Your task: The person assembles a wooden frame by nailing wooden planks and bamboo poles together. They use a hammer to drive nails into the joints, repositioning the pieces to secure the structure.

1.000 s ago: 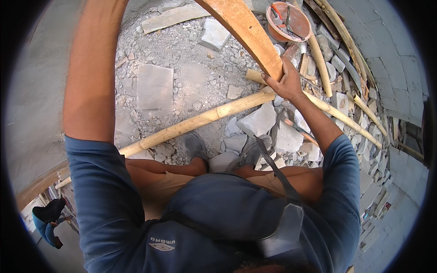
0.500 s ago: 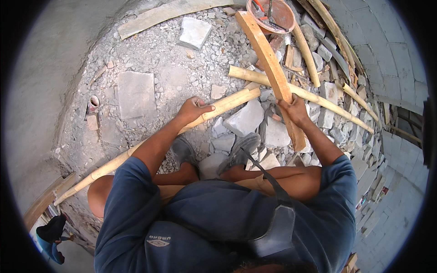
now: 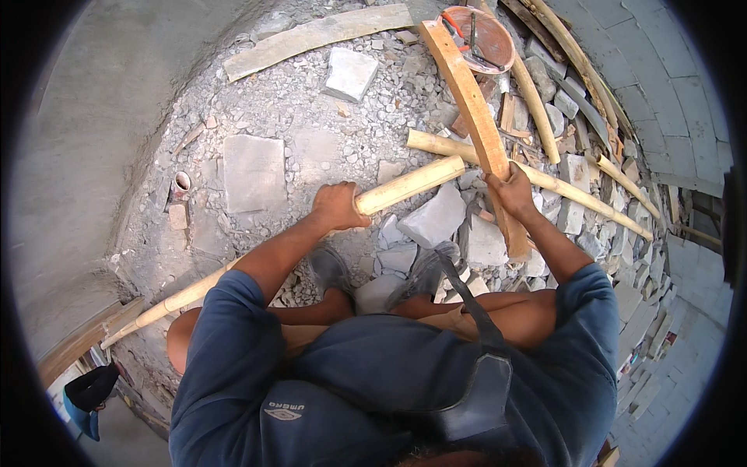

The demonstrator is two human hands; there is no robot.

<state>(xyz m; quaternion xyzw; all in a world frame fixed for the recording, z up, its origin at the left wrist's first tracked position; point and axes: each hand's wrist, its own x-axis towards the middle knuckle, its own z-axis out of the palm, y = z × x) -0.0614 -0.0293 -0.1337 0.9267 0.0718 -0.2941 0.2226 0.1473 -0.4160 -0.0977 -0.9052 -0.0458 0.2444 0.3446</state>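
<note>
My left hand (image 3: 340,206) is wrapped around a long pale bamboo pole (image 3: 412,185), a little short of its cut end. From there the pole slopes down to the lower left, passing behind my left forearm. My right hand (image 3: 511,193) grips a squared wooden beam (image 3: 465,93) near its lower end. The beam stretches away from me, its far end beside a reddish basin (image 3: 498,39). The pole's cut end is close to the beam's left side; whether they touch I cannot tell. Another bamboo pole (image 3: 572,189) lies crosswise beneath the beam.
Orange-handled pliers (image 3: 453,25) and other tools sit in the basin. Broken concrete chunks (image 3: 433,216) lie around my feet. A flat slab (image 3: 254,173) rests on the gravel at left, with a curved board (image 3: 319,40) farther off. A block wall (image 3: 661,86) bounds the right side.
My left hand has gone from thumb and fingers laid on the bamboo pole to a full grip. The pole's near end has turned and lifted slightly. My right hand still grips the beam.
</note>
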